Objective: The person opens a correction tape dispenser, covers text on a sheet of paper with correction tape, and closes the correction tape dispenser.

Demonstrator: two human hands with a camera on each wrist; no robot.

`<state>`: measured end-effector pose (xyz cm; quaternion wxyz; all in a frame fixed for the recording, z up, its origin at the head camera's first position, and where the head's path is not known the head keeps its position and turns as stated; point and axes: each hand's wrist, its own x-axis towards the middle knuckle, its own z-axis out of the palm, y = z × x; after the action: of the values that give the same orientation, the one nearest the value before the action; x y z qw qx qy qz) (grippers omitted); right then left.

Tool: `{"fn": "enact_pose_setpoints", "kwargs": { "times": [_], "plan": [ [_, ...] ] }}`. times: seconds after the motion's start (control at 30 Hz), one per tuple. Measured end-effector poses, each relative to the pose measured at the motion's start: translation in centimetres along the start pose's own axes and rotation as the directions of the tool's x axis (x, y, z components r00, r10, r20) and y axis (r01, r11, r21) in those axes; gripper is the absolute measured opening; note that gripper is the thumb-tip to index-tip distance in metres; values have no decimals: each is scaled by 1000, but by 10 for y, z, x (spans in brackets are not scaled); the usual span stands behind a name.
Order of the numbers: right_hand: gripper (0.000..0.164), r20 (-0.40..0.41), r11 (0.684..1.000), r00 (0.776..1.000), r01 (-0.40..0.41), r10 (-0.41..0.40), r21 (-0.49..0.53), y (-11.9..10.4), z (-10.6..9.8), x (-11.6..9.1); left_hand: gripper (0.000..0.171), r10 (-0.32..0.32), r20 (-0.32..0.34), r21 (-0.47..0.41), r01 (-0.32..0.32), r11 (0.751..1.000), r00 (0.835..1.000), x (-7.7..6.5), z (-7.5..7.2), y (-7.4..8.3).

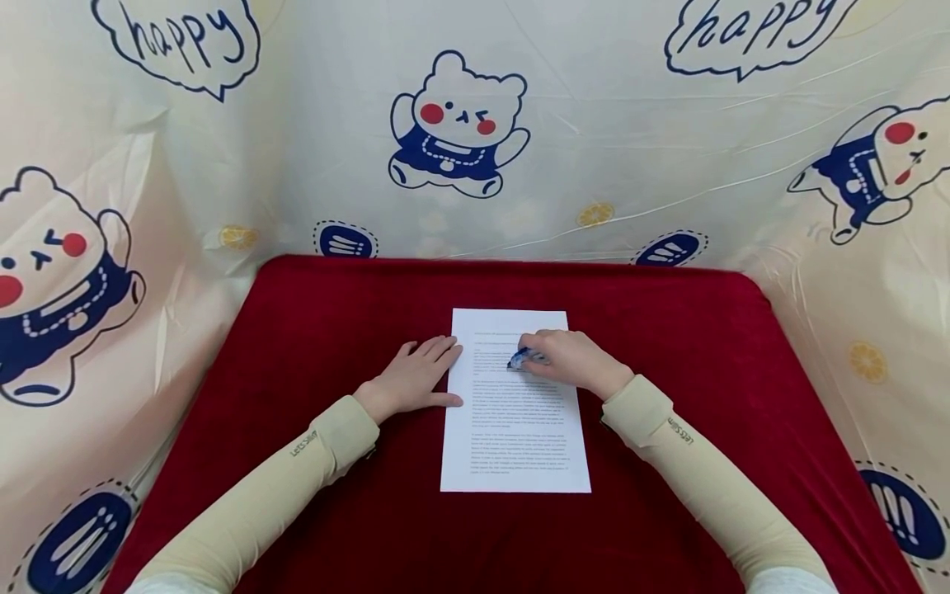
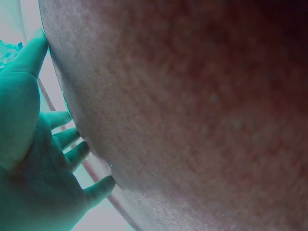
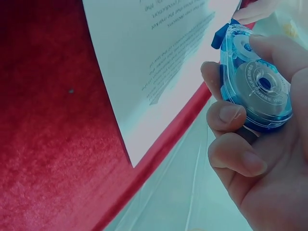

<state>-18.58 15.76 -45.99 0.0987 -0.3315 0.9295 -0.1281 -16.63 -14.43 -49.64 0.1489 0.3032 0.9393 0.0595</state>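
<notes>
A printed sheet of paper (image 1: 512, 462) lies flat near the middle of the red-covered table. My right hand (image 1: 571, 359) grips a blue, see-through correction tape (image 3: 262, 89) over the upper part of the print. In the right wrist view, the thumb lies along one side of its case and the fingers curl round the other; a white tape reel shows inside. In the head view its blue tip is at the text lines. My left hand (image 1: 416, 375) rests at the sheet's left edge, fingers spread, with fingertips and thumb on the margin.
A dark red velvet cloth (image 1: 334, 313) covers the table. Behind it and at both sides hangs a pale curtain (image 1: 326, 132) printed with cartoon bears and the word "happy". Beige sleeves (image 1: 260, 495) cover both forearms.
</notes>
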Motion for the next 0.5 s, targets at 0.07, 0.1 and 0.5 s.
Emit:
{"fn": "enact_pose_setpoints", "kwargs": {
  "times": [0.07, 0.1, 0.5],
  "plan": [
    [18, 6, 1000, 1000, 5, -5, 3, -1, 1, 0, 97, -1, 0, 7, 1, 1000, 1000, 0, -1, 0],
    [18, 11, 1000, 1000, 5, -5, 4, -1, 1, 0, 96, 1, -1, 9, -1, 1000, 1000, 0, -1, 0],
    [16, 35, 1000, 999, 12, -12, -11, 0, 7, 3, 98, -4, -1, 12, 4, 1000, 1000, 1, 2, -1]
  ]
}}
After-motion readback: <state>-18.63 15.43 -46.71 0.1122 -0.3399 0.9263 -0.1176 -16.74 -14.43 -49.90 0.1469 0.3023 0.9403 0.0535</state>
